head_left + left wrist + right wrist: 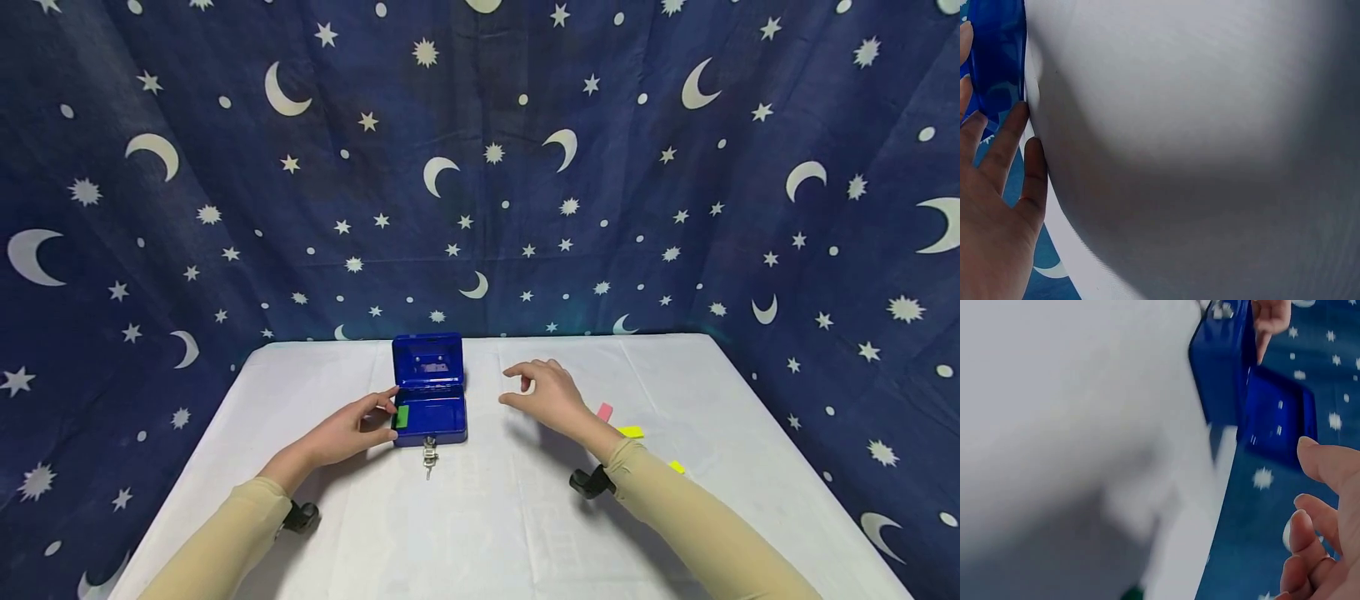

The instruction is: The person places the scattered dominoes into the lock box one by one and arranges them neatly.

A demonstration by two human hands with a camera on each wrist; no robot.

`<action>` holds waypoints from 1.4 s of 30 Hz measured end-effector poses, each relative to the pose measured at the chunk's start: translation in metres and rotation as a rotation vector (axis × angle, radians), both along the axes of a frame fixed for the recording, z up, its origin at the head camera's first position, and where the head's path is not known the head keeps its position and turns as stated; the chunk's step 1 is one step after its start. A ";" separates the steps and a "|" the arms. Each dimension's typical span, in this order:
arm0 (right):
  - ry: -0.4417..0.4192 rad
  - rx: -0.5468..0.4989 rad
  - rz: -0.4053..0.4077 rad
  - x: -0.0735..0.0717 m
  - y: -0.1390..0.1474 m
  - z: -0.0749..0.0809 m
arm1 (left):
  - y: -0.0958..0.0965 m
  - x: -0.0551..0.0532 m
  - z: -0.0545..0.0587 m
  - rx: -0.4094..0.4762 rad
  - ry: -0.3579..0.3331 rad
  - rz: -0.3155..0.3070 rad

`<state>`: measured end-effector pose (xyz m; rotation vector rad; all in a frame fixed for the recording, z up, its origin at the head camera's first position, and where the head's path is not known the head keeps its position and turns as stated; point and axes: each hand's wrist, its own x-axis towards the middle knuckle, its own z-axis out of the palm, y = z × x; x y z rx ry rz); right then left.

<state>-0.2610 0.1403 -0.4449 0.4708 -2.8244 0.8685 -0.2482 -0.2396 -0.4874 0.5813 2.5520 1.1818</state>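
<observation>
A small blue cash box (pixel 429 402) stands open on the white table (pixel 517 525), lid upright, a key (pixel 429 455) hanging from its front lock. A green slip (pixel 402 417) lies inside at its left edge. My left hand (pixel 378 419) rests against the box's left side with its fingers fairly straight; the left wrist view shows those fingers (pixel 1007 134) touching the blue box (pixel 997 56). To the right of the box my right hand (pixel 534 388) hovers, fingers loosely curled and holding nothing. The right wrist view shows the right hand (pixel 1322 544) apart from the box (pixel 1222 362).
Pink (pixel 604 412) and yellow (pixel 631 432) paper slips lie on the table right of my right wrist, with another yellow one (pixel 677 467) nearer. A dark blue moon-and-star cloth (pixel 480 183) hangs behind and around the table.
</observation>
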 end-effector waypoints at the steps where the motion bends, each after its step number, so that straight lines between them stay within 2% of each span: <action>1: 0.004 -0.002 -0.010 0.002 0.008 -0.002 | 0.000 0.000 0.000 0.000 -0.006 0.003; 4: 0.019 0.018 -0.043 0.007 0.033 -0.007 | 0.000 0.001 0.000 -0.001 0.007 -0.005; 11: 0.005 0.100 -0.119 0.020 0.085 -0.023 | 0.001 0.002 -0.001 -0.019 0.004 0.015; 17: 0.043 0.159 -0.179 0.028 0.112 -0.030 | 0.003 -0.001 -0.002 -0.005 0.009 0.023; 26: 0.060 0.190 -0.208 0.031 0.113 -0.037 | 0.003 0.001 -0.002 -0.009 0.000 0.044; 35: 0.025 0.233 -0.235 0.022 0.101 -0.042 | 0.005 -0.002 0.002 -0.007 0.002 0.038; 42: -0.009 0.248 -0.232 0.019 0.093 -0.042 | 0.006 -0.002 0.007 -0.089 0.030 0.038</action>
